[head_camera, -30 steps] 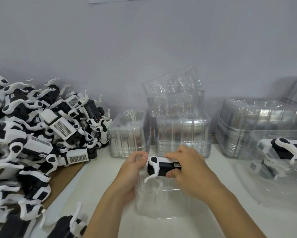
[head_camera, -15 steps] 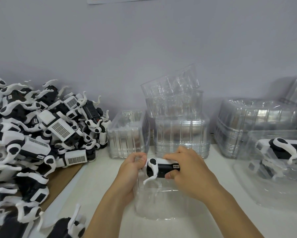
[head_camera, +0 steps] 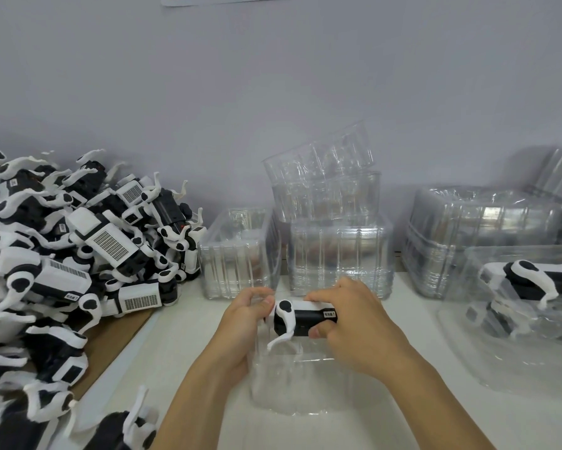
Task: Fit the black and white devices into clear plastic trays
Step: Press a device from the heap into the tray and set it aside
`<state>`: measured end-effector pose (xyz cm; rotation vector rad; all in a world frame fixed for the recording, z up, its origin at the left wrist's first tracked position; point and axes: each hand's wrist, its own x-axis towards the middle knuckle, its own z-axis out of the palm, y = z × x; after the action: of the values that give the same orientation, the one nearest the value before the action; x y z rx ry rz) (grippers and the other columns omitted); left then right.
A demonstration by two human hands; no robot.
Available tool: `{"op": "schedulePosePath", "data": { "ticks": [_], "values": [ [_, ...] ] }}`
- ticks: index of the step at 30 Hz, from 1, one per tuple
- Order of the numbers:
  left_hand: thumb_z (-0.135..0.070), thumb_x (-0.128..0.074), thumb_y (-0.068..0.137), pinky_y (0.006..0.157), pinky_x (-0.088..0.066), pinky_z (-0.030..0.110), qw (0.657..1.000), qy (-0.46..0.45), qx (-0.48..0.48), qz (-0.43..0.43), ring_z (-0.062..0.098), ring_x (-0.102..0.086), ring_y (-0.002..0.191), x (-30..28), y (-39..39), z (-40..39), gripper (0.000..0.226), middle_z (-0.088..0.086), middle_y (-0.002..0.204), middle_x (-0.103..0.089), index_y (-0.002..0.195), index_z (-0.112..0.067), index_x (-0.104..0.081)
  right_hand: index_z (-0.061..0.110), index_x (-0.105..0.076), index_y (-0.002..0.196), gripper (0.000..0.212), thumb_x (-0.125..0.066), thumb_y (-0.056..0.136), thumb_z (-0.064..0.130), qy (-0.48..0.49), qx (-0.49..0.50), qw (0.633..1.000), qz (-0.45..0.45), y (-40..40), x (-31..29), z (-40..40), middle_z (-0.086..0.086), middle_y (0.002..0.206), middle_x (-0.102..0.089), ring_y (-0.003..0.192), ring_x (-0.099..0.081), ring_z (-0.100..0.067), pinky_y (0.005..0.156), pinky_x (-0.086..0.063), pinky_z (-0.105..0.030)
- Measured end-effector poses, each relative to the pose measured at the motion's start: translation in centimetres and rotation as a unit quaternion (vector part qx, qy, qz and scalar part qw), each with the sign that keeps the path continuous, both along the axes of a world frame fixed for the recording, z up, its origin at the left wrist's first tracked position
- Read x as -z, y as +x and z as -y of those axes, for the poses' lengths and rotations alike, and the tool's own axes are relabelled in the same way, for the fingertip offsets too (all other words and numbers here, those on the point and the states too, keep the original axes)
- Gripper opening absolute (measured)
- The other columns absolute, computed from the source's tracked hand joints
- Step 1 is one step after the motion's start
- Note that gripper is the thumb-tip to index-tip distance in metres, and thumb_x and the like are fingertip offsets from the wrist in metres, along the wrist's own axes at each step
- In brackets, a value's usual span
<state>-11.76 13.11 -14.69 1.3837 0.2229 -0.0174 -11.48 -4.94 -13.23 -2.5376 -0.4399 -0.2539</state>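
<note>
Device (head_camera: 300, 319) pinched in right grip (head_camera: 354, 329) | left grip (head_camera: 244, 323) clasps tray (head_camera: 289, 384) rim

Both forearms reach forward and converge above the clear tray (head_camera: 292, 384). The left hand (head_camera: 244, 323) curls its fingers over the tray's far left rim. The right hand (head_camera: 351, 323) pinches the device (head_camera: 302, 318), thumb beneath, fingers on top.

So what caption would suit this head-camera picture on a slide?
Right hand and left hand set a black and white device over a clear tray.
</note>
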Motion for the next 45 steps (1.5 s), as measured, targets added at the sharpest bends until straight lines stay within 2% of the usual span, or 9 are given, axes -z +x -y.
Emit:
{"op": "schedulePosePath", "data": {
  "ticks": [4,8,10,15,23,28,34,40,45],
  "values": [
    [-0.01,-0.059,0.097,0.059,-0.054,0.035,1.0,-0.001,-0.004,-0.013,0.029,-0.068,0.078,-0.1,-0.1,0.0,0.015,0.016,0.099,-0.071,0.107,-0.017,-0.068,0.032,-0.066,0.104,0.024,-0.074,0.082,0.03,0.001,0.002,1.0,0.0,0.0,-0.1,-0.1,0.012,0.091,-0.04,0.098,-0.04,-0.017,0.084,-0.046,-0.037],
    [-0.009,-0.056,0.099,0.094,-0.053,0.054,0.999,0.05,-0.011,-0.015,0.04,-0.064,0.107,-0.3,-0.2,0.2,0.016,0.017,0.115,-0.067,0.104,-0.02,-0.068,0.035,-0.065,0.105,0.024,-0.073,0.083,0.029,-0.003,0.002,1.0,-0.005,0.0,-0.1,-0.1,0.012,0.093,-0.038,0.1,-0.039,-0.017,0.084,-0.047,-0.038],
    [-0.005,-0.055,0.099,0.1,-0.049,0.057,0.998,0.067,-0.01,-0.016,0.038,-0.064,0.108,-0.5,-0.3,0.3,0.02,0.013,0.114,-0.067,0.104,-0.02,-0.067,0.038,-0.065,0.11,0.028,-0.073,0.084,0.029,-0.007,-0.001,1.0,-0.008,0.0,0.0,-0.1,0.013,0.094,-0.038,0.102,-0.038,-0.017,0.085,-0.045,-0.037],
    [0.003,-0.052,0.095,0.092,-0.052,0.046,0.996,0.092,-0.018,-0.009,0.025,-0.063,0.09,-0.5,-0.3,0.6,0.027,0.008,0.107,-0.069,0.105,-0.02,-0.065,0.046,-0.061,0.126,0.044,-0.073,0.086,0.033,-0.023,-0.002,1.0,-0.016,0.0,0.0,-0.2,0.011,0.095,-0.036,0.105,-0.036,-0.017,0.089,-0.039,-0.033],
    [0.013,-0.045,0.084,0.093,-0.049,0.047,0.997,0.068,-0.007,-0.041,0.037,-0.062,0.112,-0.4,0.1,0.3,0.043,0.01,0.119,-0.064,0.108,-0.017,-0.065,0.045,-0.063,0.123,0.041,-0.074,0.085,0.033,-0.016,0.004,1.0,-0.018,0.0,0.0,-0.2,0.011,0.097,-0.039,0.106,-0.036,-0.017,0.087,-0.04,-0.034],
    [0.017,-0.047,0.082,0.09,-0.052,0.039,0.996,0.083,-0.006,-0.043,0.023,-0.062,0.098,-0.6,0.0,0.4,0.047,0.007,0.117,-0.062,0.11,-0.017,-0.064,0.043,-0.065,0.115,0.032,-0.073,0.086,0.032,-0.032,-0.001,0.999,-0.018,-0.1,-0.2,-0.3,0.017,0.086,-0.03,0.106,-0.038,-0.02,0.082,-0.034,-0.031],
    [0.016,-0.044,0.082,0.096,-0.051,0.041,0.995,0.088,-0.015,-0.047,0.026,-0.061,0.108,-0.8,-0.1,0.5,0.048,0.007,0.117,-0.061,0.11,-0.017,-0.063,0.042,-0.065,0.118,0.035,-0.073,0.085,0.035,-0.051,0.002,0.999,-0.008,-0.2,-0.5,-0.3,0.018,0.086,-0.031,0.098,-0.035,-0.014,0.08,-0.028,-0.028],
    [0.018,-0.041,0.081,0.075,-0.051,0.031,0.996,0.071,-0.032,-0.044,0.02,-0.062,0.096,-1.0,-0.3,0.8,0.049,0.005,0.114,-0.062,0.11,-0.015,-0.063,0.04,-0.063,0.124,0.052,-0.083,0.077,0.033,0.016,0.014,0.999,-0.048,-0.2,-0.9,0.1,0.013,0.111,-0.039,0.109,-0.042,-0.009,0.089,-0.042,-0.027],
    [0.016,-0.042,0.08,0.084,-0.052,0.036,0.996,0.075,-0.035,-0.046,0.023,-0.063,0.099,-0.8,0.0,0.8,0.049,0.004,0.113,-0.063,0.107,-0.018,-0.064,0.04,-0.063,0.122,0.041,-0.078,0.084,0.032,0.034,-0.009,0.998,-0.061,-0.5,-1.6,0.7,0.015,0.116,-0.042,0.112,-0.045,-0.006,0.091,-0.038,-0.022]
  ]
}}
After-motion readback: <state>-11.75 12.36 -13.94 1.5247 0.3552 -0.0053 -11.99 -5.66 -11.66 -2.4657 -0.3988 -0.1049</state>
